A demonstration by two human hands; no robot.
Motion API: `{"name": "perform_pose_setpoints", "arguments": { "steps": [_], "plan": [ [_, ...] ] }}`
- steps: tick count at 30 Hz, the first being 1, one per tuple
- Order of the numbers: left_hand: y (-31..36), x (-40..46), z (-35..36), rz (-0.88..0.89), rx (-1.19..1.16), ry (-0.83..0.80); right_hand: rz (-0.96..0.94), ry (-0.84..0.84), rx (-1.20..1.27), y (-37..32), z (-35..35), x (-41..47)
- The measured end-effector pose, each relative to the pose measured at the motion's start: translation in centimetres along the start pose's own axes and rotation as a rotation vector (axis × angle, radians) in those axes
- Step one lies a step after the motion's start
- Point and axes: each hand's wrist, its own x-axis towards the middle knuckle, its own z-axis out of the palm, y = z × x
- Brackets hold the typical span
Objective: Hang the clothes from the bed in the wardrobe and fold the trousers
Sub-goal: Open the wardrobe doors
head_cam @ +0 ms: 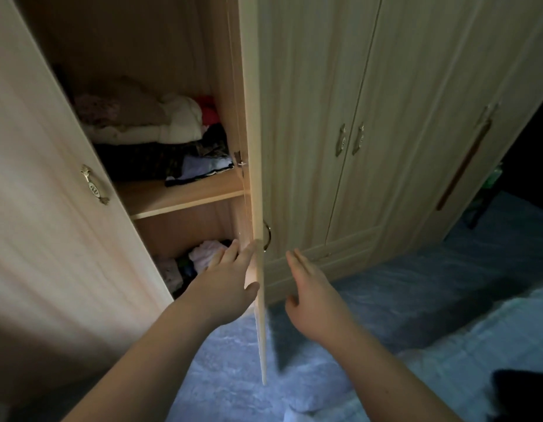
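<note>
Both hands are spread and hold nothing. In the head view, the left hand (230,278) lies with straight fingers against the inner side of the edge-on wardrobe door (258,178), thumb hooked near its front edge; the right hand (312,287) hovers flat just beside the door's outer face, and whether it touches the wood cannot be told.

The door stands as a tall thin strip running top to bottom between the two hands, so the coming move turns on swinging it one way or the other; the left hand is the nearer one and seems placed to push it wider. A ring handle (266,237) shows just above the left fingertips.

Beyond the door the open wardrobe (172,56) holds only a shelf (178,196) with a heap of folded clothes (148,132) and more jumbled fabric (200,257) below; no rail or hanger is visible in this compartment, so hanging space probably lies behind the closed doors (385,117) to the right.

The bed (446,330) stretches below and to the right under bluish, dim light. A dark garment (522,394) at the lower right corner is cut off by the frame, and what kind it is cannot be made out. No trousers can be identified.
</note>
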Motion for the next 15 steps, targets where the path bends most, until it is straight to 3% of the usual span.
{"name": "perform_pose_setpoints", "arguments": {
  "steps": [5, 11, 15],
  "plan": [
    [-0.7, -0.1, -0.2, 0.019, -0.028, 0.008, -0.124, -0.035, 0.059, -2.3, 1.7, 0.7],
    [-1.6, 0.7, -1.5, 0.118, -0.036, 0.0, -0.112, -0.073, 0.051, -2.9, 3.6, 2.3],
    [-3.8, 0.5, -1.4, 0.066, -0.012, -0.019, -0.095, -0.088, -0.009, -3.9, 4.7, 3.2]
  ]
}}
